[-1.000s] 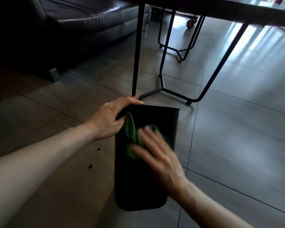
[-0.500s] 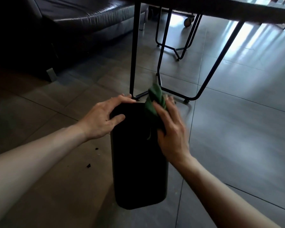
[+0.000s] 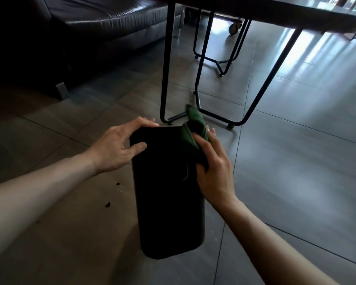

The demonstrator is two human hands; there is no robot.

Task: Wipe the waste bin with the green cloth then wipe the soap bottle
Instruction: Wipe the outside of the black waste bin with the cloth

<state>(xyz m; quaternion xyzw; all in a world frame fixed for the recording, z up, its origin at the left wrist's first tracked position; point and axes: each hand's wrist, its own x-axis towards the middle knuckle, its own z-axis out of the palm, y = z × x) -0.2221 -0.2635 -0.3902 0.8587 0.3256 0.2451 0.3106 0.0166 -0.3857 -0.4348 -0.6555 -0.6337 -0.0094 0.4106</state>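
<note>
black waste bin (image 3: 167, 192) between hands: left hand (image 3: 115, 147) gripping its 10 o'clock corner, right hand (image 3: 214, 169) clutching green cloth (image 3: 193, 128) at 1 o'clock.

Dim, backlit glare on floor (image 3: 308, 64), wide-angle distortion

My left hand (image 3: 116, 146) grips the bin's (image 3: 169, 202) top left corner; my right hand (image 3: 216, 169) presses the cloth (image 3: 193, 128) against its top right edge.
</note>
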